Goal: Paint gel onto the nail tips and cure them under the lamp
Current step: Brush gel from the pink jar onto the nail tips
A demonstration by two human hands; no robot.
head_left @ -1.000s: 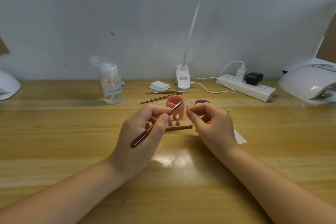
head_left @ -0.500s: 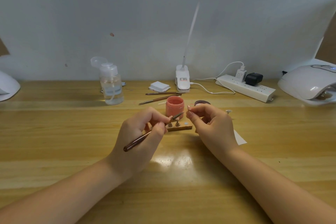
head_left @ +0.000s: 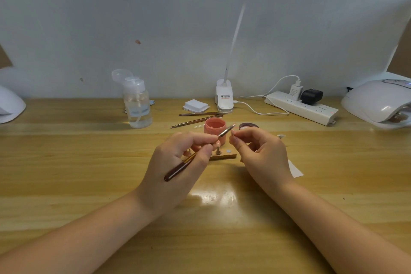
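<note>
My left hand (head_left: pixel 178 162) grips a thin brush (head_left: pixel 178 170) with a dark brown handle, its bristle end raised toward my right hand. Between thumb and forefinger my right hand (head_left: pixel 262 155) pinches a small nail tip (head_left: pixel 233 132), and the brush tip nearly touches it. Just behind the hands stands an open pink gel jar (head_left: pixel 214 128), with its dark lid (head_left: pixel 248 126) to the right. A small wooden holder (head_left: pixel 224 155) below the jar carries a pink nail tip (head_left: pixel 218 145) on a stand. The white curing lamp (head_left: pixel 378 104) sits at the far right.
A clear pump bottle (head_left: pixel 138 104) stands at the back left. Two spare brushes (head_left: pixel 198 118), a white pad stack (head_left: pixel 195 105), the clip desk lamp base (head_left: pixel 224 95) and a power strip (head_left: pixel 302 108) line the back. A white paper slip (head_left: pixel 294 170) lies beside my right hand.
The brush tip dipped down toward the holder half a second ago and has now lifted back up to the nail tip in my right hand. My right hand barely moved.
</note>
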